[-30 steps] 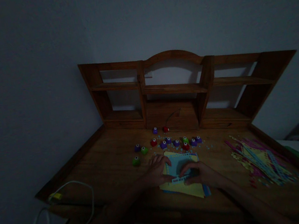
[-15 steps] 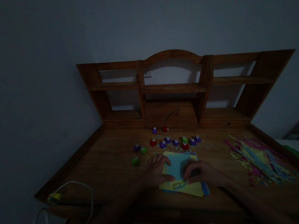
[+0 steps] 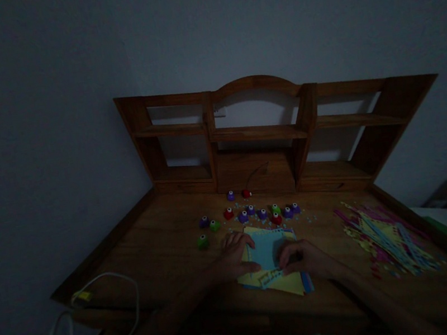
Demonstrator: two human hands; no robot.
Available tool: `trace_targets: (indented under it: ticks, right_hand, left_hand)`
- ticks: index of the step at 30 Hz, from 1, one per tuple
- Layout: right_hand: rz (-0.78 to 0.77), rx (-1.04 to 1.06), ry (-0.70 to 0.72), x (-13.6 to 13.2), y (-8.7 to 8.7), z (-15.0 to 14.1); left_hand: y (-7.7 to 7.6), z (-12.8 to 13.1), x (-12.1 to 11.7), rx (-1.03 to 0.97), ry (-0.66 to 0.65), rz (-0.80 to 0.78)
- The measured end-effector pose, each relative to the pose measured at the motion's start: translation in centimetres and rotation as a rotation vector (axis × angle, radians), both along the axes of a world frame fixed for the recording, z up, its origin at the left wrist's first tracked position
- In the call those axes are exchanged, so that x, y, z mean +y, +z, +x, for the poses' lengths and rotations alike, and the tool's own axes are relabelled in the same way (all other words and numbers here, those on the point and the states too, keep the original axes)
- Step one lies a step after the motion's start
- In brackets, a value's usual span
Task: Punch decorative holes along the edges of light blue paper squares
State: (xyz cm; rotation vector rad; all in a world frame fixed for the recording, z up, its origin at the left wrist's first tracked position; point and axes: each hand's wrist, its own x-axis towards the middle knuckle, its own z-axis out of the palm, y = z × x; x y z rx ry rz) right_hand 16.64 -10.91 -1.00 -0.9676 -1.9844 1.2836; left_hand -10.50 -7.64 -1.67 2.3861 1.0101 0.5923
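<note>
In dim light, a stack of paper lies on the wooden desk (image 3: 164, 250), with a light blue sheet (image 3: 266, 246) on top of yellow sheets (image 3: 287, 285). My left hand (image 3: 233, 256) rests on the stack's left edge, fingers spread flat, thumb on the blue sheet. My right hand (image 3: 301, 257) is curled, its fingertips pinched at the lower right edge of the blue sheet. A short punched blue strip (image 3: 266, 278) lies loose on the yellow paper just below both hands.
Several small purple, red and green craft punches (image 3: 256, 214) and paper specks lie behind the stack. A pile of coloured paper strips (image 3: 388, 240) covers the right side. A white cable (image 3: 110, 287) loops over the left front corner. A wooden hutch (image 3: 260, 133) stands against the wall.
My right hand held the blue strip a second ago and has let it drop on the yellow paper. It has shifted slightly up to the blue sheet's edge. My left hand stayed put.
</note>
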Motion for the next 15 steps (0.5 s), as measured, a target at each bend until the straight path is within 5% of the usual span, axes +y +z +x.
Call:
trace_targets:
  ticks: [15]
  right_hand:
    - [0.027, -0.001, -0.025, -0.21, 0.05, 0.66]
  left_hand:
    - [-0.52, -0.04, 0.14, -0.004, -0.006, 0.018]
